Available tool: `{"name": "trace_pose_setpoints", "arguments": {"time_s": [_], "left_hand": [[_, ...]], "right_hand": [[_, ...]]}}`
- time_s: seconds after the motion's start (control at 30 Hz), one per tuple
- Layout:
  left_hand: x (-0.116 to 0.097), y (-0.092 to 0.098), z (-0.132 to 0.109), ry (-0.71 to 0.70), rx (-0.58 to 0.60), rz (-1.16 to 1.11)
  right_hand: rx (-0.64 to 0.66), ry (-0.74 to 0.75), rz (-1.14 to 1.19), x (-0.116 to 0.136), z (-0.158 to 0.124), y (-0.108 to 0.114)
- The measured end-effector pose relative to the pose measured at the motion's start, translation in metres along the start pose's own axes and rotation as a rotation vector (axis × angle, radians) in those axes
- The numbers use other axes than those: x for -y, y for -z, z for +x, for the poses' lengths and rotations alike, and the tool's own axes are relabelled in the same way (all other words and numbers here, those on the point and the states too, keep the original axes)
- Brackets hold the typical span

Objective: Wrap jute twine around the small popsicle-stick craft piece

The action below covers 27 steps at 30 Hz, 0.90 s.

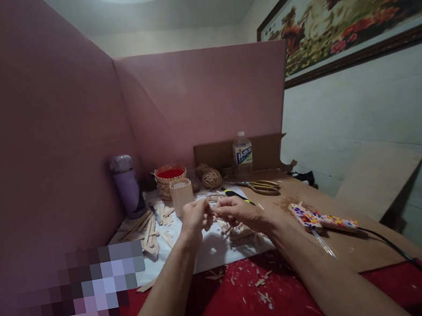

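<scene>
My left hand (197,217) and my right hand (239,212) meet over the middle of the worktable, fingers pinched close together. Whatever lies between the fingertips is too small to make out. Just beyond them is a loop of brown cord (215,198), and I cannot tell whether it touches my fingers. Behind my left hand stands a small upright holder made of wooden sticks (182,195). Loose wooden sticks (151,233) lie in a heap to the left, with a pen-like tool (156,214) among them. More wood pieces (244,231) lie beneath my right hand.
A stick-sided basket with red lining (164,185), a ball of twine (211,178) and a bottle (243,153) stand at the back. Scissors (263,187) lie right of centre. A patterned glue gun (324,220) trails its cord rightward. A purple flask (127,186) stands left.
</scene>
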<state>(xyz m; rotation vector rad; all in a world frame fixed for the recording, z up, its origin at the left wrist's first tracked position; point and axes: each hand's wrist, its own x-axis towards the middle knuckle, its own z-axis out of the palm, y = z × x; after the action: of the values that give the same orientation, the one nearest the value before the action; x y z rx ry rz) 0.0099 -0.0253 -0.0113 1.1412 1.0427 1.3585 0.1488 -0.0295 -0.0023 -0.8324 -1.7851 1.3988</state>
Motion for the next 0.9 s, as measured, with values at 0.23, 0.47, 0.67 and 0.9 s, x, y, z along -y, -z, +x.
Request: {"name": "trace_pose_setpoints", "arguments": {"time_s": [0.23,0.47,0.67,0.9], "left_hand": [[-0.007,0.001,-0.001,0.083,0.05,-0.286],[-0.014,0.009,0.003,-0.053,0.044,-0.427],[-0.015,0.019,0.011,-0.158,-0.08,-0.411],[-0.016,0.028,0.016,-0.188,-0.203,-0.352]], "right_hand": [[0.092,-0.116,0.159,-0.004,-0.003,0.008],[0.122,-0.133,0.144,-0.003,-0.014,0.005],[0.121,-0.133,0.102,-0.001,-0.029,0.006],[0.118,-0.091,0.028,0.003,-0.027,0.004]]}}
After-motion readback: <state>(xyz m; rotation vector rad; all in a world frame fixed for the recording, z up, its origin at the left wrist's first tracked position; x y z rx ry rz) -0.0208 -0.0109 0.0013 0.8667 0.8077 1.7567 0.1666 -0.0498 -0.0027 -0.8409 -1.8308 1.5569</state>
